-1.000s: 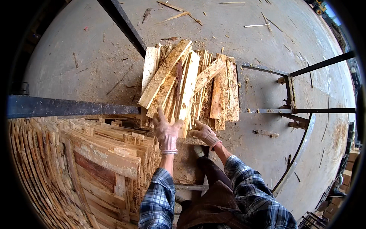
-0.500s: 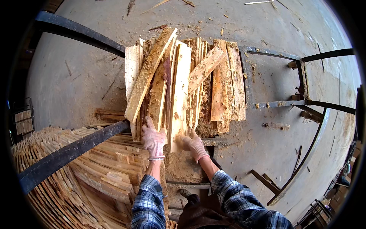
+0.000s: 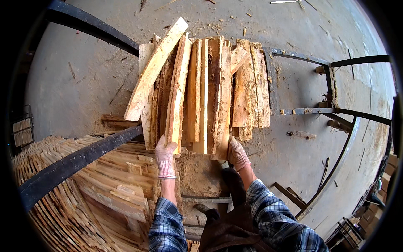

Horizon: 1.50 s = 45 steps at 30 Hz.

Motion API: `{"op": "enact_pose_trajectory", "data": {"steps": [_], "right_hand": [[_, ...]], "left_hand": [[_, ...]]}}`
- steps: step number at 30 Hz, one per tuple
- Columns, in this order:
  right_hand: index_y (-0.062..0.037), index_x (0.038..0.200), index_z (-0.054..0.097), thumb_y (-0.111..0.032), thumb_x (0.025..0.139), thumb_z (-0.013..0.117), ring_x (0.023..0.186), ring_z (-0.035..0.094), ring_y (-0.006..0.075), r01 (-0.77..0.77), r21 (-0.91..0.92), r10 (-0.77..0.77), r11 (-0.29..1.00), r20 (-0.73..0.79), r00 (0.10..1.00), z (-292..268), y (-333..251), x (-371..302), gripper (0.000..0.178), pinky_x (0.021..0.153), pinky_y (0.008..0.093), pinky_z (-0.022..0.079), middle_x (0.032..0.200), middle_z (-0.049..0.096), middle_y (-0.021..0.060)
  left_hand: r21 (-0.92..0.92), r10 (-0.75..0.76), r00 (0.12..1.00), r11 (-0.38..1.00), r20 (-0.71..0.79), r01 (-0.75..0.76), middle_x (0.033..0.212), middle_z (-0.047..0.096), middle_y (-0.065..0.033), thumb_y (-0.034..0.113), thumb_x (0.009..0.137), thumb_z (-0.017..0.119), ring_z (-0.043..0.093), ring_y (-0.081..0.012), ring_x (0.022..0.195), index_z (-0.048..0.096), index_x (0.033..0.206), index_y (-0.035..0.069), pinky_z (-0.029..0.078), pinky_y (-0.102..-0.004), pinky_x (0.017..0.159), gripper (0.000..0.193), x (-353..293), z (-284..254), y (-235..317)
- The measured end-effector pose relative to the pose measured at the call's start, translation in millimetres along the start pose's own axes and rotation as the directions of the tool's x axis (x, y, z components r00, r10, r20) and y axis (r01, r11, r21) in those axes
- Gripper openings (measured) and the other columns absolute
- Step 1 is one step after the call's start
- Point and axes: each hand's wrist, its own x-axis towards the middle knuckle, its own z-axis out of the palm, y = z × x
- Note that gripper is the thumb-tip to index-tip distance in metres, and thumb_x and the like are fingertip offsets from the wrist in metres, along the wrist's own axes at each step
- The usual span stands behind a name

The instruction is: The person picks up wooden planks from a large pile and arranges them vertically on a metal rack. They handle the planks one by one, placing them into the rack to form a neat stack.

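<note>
Rough wooden boards lie side by side in a heap before me, several with bark and sawdust on them. My left hand [image 3: 166, 156], in a pale knitted glove, is closed on the near end of a tilted wooden board [image 3: 178, 90]. The gloved right hand [image 3: 238, 154] grips the near end of another wooden board [image 3: 224, 101] from its right side; some of its fingers are hidden. Between the hands, narrow boards [image 3: 204, 92] stand partly on edge. A loose pale board [image 3: 155, 71] lies slantwise across the heap's left side.
Thin wooden slats [image 3: 113, 180] are stacked at lower left, beside a dark metal bar [image 3: 79, 166]. A metal frame [image 3: 300, 111] extends right from the heap. Sawdust [image 3: 199, 174] covers the surface near me. Wood scraps and chips lie on the grey floor [image 3: 96, 63].
My right hand has moved right, and my left hand slightly down, onto board ends. The boards between them have shifted and turned. The slanting board has slid left and shows a cleaner face.
</note>
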Motion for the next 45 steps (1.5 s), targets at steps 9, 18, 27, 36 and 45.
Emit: {"op": "enact_pose_trajectory", "data": {"steps": [9, 18, 27, 36, 45], "right_hand": [[0.0018, 0.126, 0.054, -0.009, 0.088, 0.066, 0.091, 0.062, 0.0144, -0.029, -0.131, 0.016, 0.991, -0.101, 0.995, 8.9, 0.8, 31.6, 0.042, 0.079, 0.0281, 0.052, 0.106, 0.067, 0.0064], [0.0023, 0.104, 0.062, -0.006, 0.084, 0.069, 0.077, 0.062, 0.0117, -0.015, -0.376, -0.013, 0.926, -0.071, 0.997, 49.2, -21.7, 17.2, 0.022, 0.069, 0.0261, 0.052, 0.090, 0.068, 0.0053], [0.0002, 0.098, 0.064, -0.010, 0.080, 0.075, 0.071, 0.058, 0.0116, 0.012, -0.628, -0.066, 0.778, -0.063, 0.996, 52.0, 10.8, 46.1, 0.023, 0.062, 0.0273, 0.050, 0.081, 0.067, 0.0051], [-0.0021, 0.111, 0.056, -0.017, 0.084, 0.067, 0.092, 0.067, 0.0310, -0.175, -0.961, -0.238, 0.212, -0.225, 0.945, 53.6, -8.3, 69.7, 0.033, 0.076, 0.0408, 0.054, 0.098, 0.067, 0.0200], [0.0095, 0.146, 0.023, -0.042, 0.091, 0.062, 0.123, 0.053, 0.0327, 0.050, -0.402, -0.003, 0.914, 0.115, 0.993, 83.6, -31.8, 23.2, 0.085, 0.099, 0.0403, 0.047, 0.137, 0.048, 0.0287]], "left_hand": [[0.701, 0.567, 0.819, 0.620, -0.090, -0.352, 0.136, 0.052, -0.0214, 0.033, 0.079, 0.077, 0.051, -0.0331, 0.126, 0.046, 0.140, 0.007, 0.046, -0.0436, 0.101, 0.073, -11.2, 33.1, -31.2], [0.864, 0.064, 0.993, 0.500, -0.103, 0.057, 0.152, 0.017, -0.0233, 0.029, 0.063, 0.089, 0.041, -0.0402, 0.130, 0.030, 0.148, 0.013, 0.048, -0.0476, 0.099, 0.105, -41.8, 108.2, -13.6], [0.788, 0.379, 0.914, 0.603, -0.145, -0.125, 0.144, 0.034, -0.0223, 0.038, 0.064, 0.087, 0.052, -0.0290, 0.113, 0.033, 0.147, 0.010, 0.052, -0.0377, 0.084, 0.103, -38.1, 63.5, -61.6], [0.972, 0.607, 0.794, 0.209, -0.040, -0.111, 0.152, 0.016, -0.0231, 0.040, 0.079, 0.073, 0.064, -0.0197, 0.071, 0.013, 0.154, 0.018, 0.056, -0.0295, 0.057, 0.099, -16.8, 78.6, -81.6], [0.355, 0.490, 0.870, 0.823, -0.051, -0.443, 0.143, 0.045, -0.0220, 0.000, 0.069, 0.079, 0.062, -0.0280, 0.111, 0.034, 0.148, 0.010, 0.058, -0.0345, 0.082, 0.091, -35.5, 36.9, -45.3]]}}
